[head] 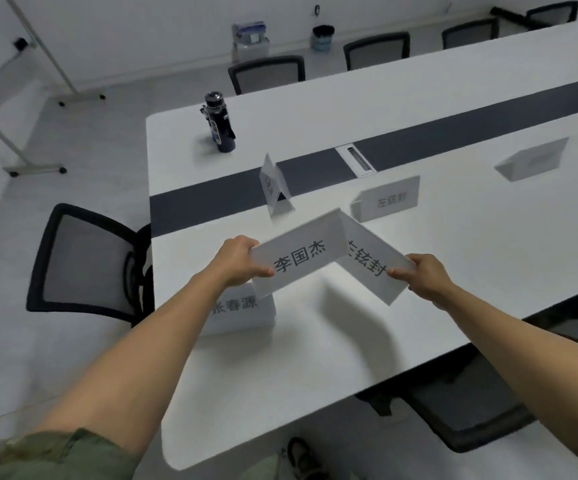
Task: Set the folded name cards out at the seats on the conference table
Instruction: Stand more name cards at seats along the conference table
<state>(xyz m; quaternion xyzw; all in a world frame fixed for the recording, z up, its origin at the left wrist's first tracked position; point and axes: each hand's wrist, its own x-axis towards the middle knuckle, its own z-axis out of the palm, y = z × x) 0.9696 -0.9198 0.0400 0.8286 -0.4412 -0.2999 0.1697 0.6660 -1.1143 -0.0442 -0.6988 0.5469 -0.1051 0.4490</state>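
At the left, my left grip (240, 259) pinches the short end of a folded white paper name card printed in black (299, 259), thumb on the printed face, above the near end of the long white desk with a dark grey centre strip (315, 358). Just below that wrist stands another white name card (242, 313). I judge that lowering here could knock it flat. Its first character is covered by my wrist. Further back, a white tent card on the grey strip (275, 183) stands nearly edge-on, its print unreadable. To the right, my right grip (426, 277) pinches the end of a second folded white name card (372, 261). The two held cards meet at their far corners, so pulling them apart carelessly could snag or unfold one, and end-only pinches let them droop. The left card hides the second card's first character. The rest seems to match a white card standing behind it (389, 199), so I could place a duplicate. A blurred white card at far right (531, 159) shows no legible name.
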